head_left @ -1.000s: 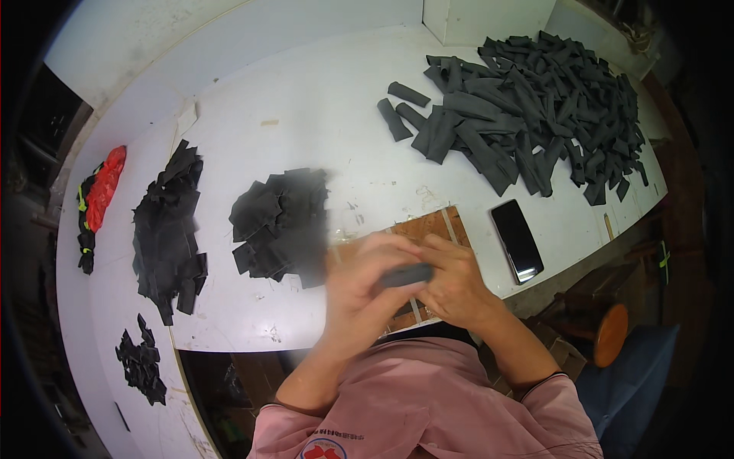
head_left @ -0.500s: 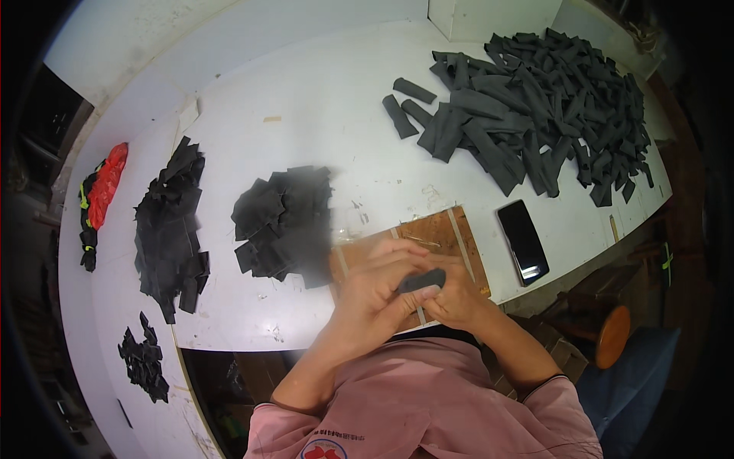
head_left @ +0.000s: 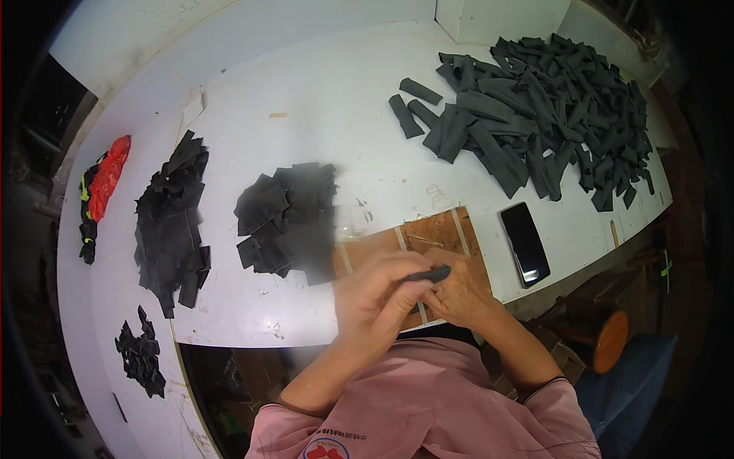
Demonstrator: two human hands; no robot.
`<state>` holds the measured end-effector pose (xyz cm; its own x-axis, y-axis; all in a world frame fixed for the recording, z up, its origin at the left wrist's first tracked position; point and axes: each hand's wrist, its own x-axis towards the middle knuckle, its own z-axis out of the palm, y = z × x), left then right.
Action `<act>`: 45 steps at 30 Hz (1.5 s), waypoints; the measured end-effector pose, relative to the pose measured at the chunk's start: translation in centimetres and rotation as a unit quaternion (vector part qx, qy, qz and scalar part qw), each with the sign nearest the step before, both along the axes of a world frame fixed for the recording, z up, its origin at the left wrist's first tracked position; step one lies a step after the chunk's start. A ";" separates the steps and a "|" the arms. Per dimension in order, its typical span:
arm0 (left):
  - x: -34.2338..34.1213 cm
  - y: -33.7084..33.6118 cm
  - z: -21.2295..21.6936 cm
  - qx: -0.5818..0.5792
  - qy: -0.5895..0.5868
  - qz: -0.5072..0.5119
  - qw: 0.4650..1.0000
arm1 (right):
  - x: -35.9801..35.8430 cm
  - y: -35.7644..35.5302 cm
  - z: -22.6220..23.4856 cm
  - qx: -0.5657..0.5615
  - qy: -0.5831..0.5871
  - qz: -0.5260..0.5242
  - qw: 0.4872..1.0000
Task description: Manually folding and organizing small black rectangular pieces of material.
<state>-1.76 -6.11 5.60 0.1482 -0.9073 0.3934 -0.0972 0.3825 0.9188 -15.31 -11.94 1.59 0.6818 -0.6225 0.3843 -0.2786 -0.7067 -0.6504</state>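
Note:
Close in front of my body, a small dark grey fabric piece [head_left: 430,275] is held between both hands above a brown board [head_left: 428,233]. My left hand [head_left: 380,294] is closed on it, thumb along its near side. My right hand [head_left: 460,294] is closed round its other end, and its fingertips are partly hidden. To the left of the hands lies a pile of flat black fabric pieces [head_left: 287,218]. At the far right spreads a large heap of dark grey rolled or folded fabric pieces [head_left: 527,115].
A phone [head_left: 524,245] lies right of the board. More black fabric pieces [head_left: 172,226] and a smaller cluster [head_left: 141,359] sit farther left, near a red plastic bundle [head_left: 109,177]. A wooden stool [head_left: 612,341] stands beyond the table's right front edge.
The fabric piece in my hands now looks flatter and narrower, seen more edge-on. My hands have shifted only slightly; the view has moved a little.

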 end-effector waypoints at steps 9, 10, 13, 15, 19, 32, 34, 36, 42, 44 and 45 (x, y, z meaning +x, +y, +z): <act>-0.3 0.3 -0.1 0.030 0.045 0.024 0.998 | 0.2 0.1 -1.0 -0.010 -0.010 -0.004 1.000; -0.2 0.7 -0.3 0.031 0.139 0.039 0.989 | 0.3 0.2 -0.1 -0.011 0.016 -0.010 1.000; 1.1 0.9 -1.5 0.009 0.396 -0.038 0.917 | 0.0 -0.2 2.5 -0.036 0.029 0.006 0.999; 1.1 1.0 -2.6 0.015 0.501 -0.086 0.861 | 0.4 -0.1 0.0 -0.025 0.026 0.006 0.999; 0.9 0.6 -1.7 0.061 0.419 -0.056 0.904 | 0.7 -0.1 -0.7 -0.025 0.044 -0.003 0.999; 9.7 -5.4 -7.4 0.110 -0.124 0.362 0.917 | -1.0 -3.8 4.4 0.491 -0.258 0.060 0.830; 13.0 -7.9 -10.9 0.160 -0.354 0.441 0.809 | 1.0 -7.0 4.2 0.444 -0.331 -0.052 0.831; 13.9 -9.7 -12.5 0.246 -0.431 0.416 0.762 | 0.0 -6.7 1.6 0.396 -0.246 -0.182 0.866; 15.5 -8.8 -11.7 0.156 -0.341 0.388 0.842 | -1.1 1.7 -1.2 0.494 -0.073 -0.063 0.864; 14.2 -7.1 -8.7 0.107 -0.162 0.404 0.894 | -0.2 3.6 -1.3 0.496 -0.021 -0.052 0.867; 13.6 -5.8 -7.5 0.129 0.012 0.367 0.921 | 0.6 4.3 -1.4 0.440 -0.013 0.001 0.898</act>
